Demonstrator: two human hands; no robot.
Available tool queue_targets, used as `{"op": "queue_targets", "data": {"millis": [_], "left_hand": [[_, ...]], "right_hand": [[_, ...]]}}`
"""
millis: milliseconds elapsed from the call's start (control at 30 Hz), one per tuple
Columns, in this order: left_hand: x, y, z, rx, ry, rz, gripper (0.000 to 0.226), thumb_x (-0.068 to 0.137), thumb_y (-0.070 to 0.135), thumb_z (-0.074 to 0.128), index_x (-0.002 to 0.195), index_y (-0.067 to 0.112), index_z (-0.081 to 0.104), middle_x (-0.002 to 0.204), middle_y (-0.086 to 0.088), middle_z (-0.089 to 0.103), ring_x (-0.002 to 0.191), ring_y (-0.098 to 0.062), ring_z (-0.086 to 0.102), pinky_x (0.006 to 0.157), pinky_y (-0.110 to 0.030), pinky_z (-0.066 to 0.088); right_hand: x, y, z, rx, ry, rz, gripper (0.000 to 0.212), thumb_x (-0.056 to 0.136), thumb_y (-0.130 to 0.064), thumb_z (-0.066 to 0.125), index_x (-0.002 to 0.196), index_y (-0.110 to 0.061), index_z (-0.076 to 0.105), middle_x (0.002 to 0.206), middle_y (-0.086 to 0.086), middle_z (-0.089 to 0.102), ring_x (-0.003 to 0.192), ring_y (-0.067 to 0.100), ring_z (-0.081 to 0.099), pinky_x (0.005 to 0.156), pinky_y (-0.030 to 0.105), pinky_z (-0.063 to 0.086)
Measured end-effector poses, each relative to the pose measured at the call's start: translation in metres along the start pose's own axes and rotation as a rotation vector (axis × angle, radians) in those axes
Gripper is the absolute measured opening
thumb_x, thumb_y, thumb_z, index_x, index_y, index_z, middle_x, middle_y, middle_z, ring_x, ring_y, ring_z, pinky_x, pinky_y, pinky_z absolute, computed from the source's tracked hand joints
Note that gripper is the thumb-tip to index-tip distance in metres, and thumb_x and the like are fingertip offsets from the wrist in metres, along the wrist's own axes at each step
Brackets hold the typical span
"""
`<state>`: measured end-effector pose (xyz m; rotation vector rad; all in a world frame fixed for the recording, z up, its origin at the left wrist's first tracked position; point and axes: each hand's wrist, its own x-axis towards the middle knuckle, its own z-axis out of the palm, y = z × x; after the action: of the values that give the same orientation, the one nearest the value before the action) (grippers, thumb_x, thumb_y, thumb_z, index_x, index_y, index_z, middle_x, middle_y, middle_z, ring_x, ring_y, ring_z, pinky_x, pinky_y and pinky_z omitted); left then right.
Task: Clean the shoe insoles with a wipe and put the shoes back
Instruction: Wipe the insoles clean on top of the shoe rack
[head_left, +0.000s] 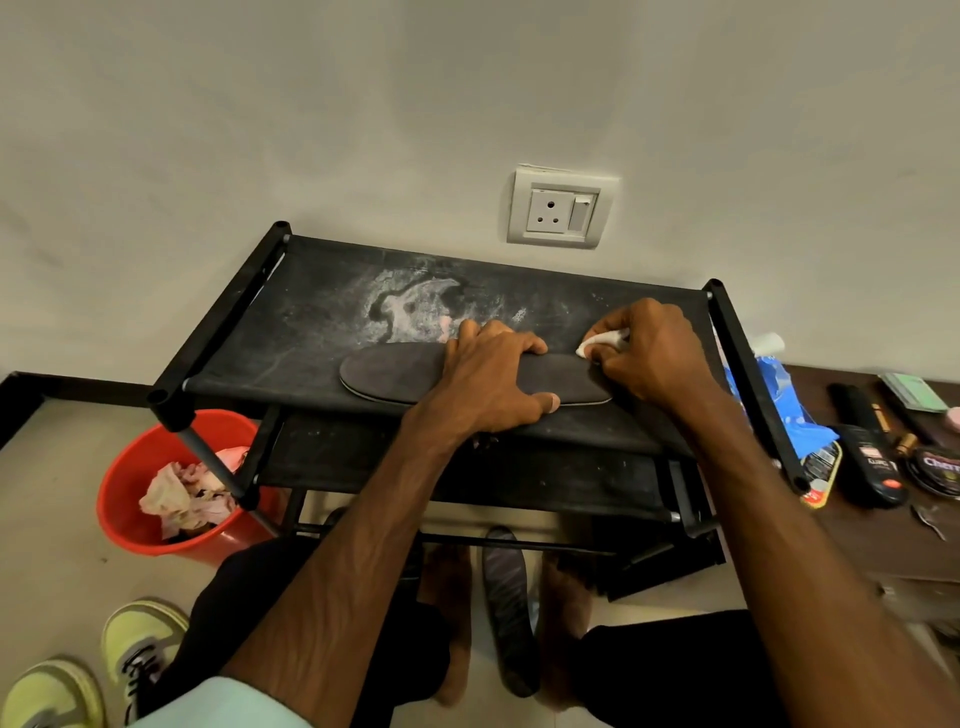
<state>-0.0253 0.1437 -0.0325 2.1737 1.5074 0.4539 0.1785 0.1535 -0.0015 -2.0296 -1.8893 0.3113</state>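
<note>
Head view, mid-wipe. Hold the insole (395, 371) gripped in the left hand (493, 376). Drag the wipe (605, 343) pinched in the right hand (652, 353) toward 9 o'clock.

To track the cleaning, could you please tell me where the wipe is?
Head view, right of centre: the wipe is pinched in the right hand at the right end of the insole on the rack's top shelf.
</note>
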Motion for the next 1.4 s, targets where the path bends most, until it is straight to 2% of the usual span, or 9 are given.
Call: {"op": "queue_targets", "data": {"millis": [200,467,567,767,900,1000,1167,1300,1400], "left_hand": [[-0.001,0.0,0.002,-0.007,0.02,-0.007,0.066,0.076,0.057,0.076,0.135,0.039,0.055,0.134,0.002,0.049,0.125,-0.022,0.033,0.103,-0.038,0.03],[-0.001,0.003,0.002,0.013,0.024,0.0,0.068,0.075,0.056,0.078,0.136,0.037,0.054,0.137,0.001,0.049,0.125,-0.022,0.034,0.105,-0.039,0.032],[0.0,0.003,0.002,0.018,0.025,-0.001,0.068,0.076,0.055,0.078,0.137,0.037,0.053,0.138,0.001,0.048,0.127,-0.023,0.033,0.105,-0.039,0.03],[0.0,0.002,0.001,0.015,0.008,0.001,0.069,0.077,0.056,0.077,0.139,0.036,0.052,0.139,0.001,0.047,0.128,-0.023,0.031,0.104,-0.039,0.028],[0.0,0.002,0.001,0.011,0.003,0.005,0.069,0.078,0.057,0.075,0.139,0.037,0.052,0.138,0.001,0.047,0.127,-0.024,0.032,0.103,-0.039,0.028],[0.0,0.001,0.002,0.014,0.008,0.007,0.069,0.077,0.058,0.075,0.139,0.038,0.051,0.137,0.001,0.047,0.127,-0.024,0.032,0.102,-0.037,0.028],[0.002,0.0,0.004,0.017,0.01,0.005,0.07,0.076,0.059,0.075,0.139,0.038,0.052,0.137,0.001,0.048,0.126,-0.023,0.032,0.097,-0.035,0.026],[0.002,-0.001,0.004,0.009,0.018,0.007,0.071,0.075,0.058,0.077,0.139,0.037,0.053,0.137,0.001,0.048,0.126,-0.023,0.033,0.096,-0.034,0.026],[0.001,0.0,0.005,0.002,0.024,0.012,0.072,0.075,0.058,0.077,0.139,0.036,0.053,0.137,0.001,0.048,0.126,-0.023,0.032,0.094,-0.032,0.022]], "right_hand": [[-0.008,-0.001,-0.007,0.06,-0.16,-0.013,0.015,0.085,-0.018,0.082,0.097,-0.025,0.083,0.089,-0.002,0.078,0.08,0.013,0.07,0.081,0.042,0.063],[-0.027,-0.006,-0.023,0.069,-0.374,-0.096,0.015,0.082,-0.017,0.084,0.093,-0.027,0.083,0.097,-0.007,0.078,0.09,0.009,0.07,0.088,0.039,0.061],[-0.027,-0.006,-0.02,0.049,-0.324,-0.102,0.016,0.082,-0.018,0.084,0.093,-0.029,0.083,0.094,-0.006,0.078,0.088,0.011,0.071,0.086,0.041,0.062],[-0.014,-0.013,0.0,-0.024,-0.115,-0.047,0.014,0.083,-0.026,0.082,0.094,-0.035,0.081,0.09,-0.004,0.077,0.085,0.016,0.069,0.081,0.043,0.061],[-0.005,-0.018,0.013,-0.031,0.017,-0.043,0.018,0.082,-0.024,0.079,0.097,-0.032,0.081,0.088,0.001,0.076,0.081,0.021,0.069,0.071,0.034,0.054],[-0.004,-0.019,0.017,-0.004,0.029,-0.067,0.017,0.084,-0.019,0.078,0.098,-0.028,0.081,0.09,0.003,0.077,0.076,0.018,0.066,0.069,0.03,0.05],[-0.011,-0.014,0.004,0.094,-0.135,-0.153,0.014,0.087,-0.017,0.08,0.099,-0.024,0.083,0.094,0.001,0.078,0.081,0.014,0.07,0.078,0.038,0.061],[-0.023,-0.008,-0.012,0.116,-0.294,-0.266,0.021,0.083,-0.01,0.082,0.095,-0.027,0.084,0.092,-0.01,0.079,0.08,0.0,0.07,0.074,0.015,0.055],[-0.029,-0.006,-0.02,0.119,-0.37,-0.269,0.022,0.083,-0.011,0.083,0.092,-0.031,0.084,0.087,-0.014,0.079,0.081,-0.003,0.071,0.076,0.017,0.057]]}}
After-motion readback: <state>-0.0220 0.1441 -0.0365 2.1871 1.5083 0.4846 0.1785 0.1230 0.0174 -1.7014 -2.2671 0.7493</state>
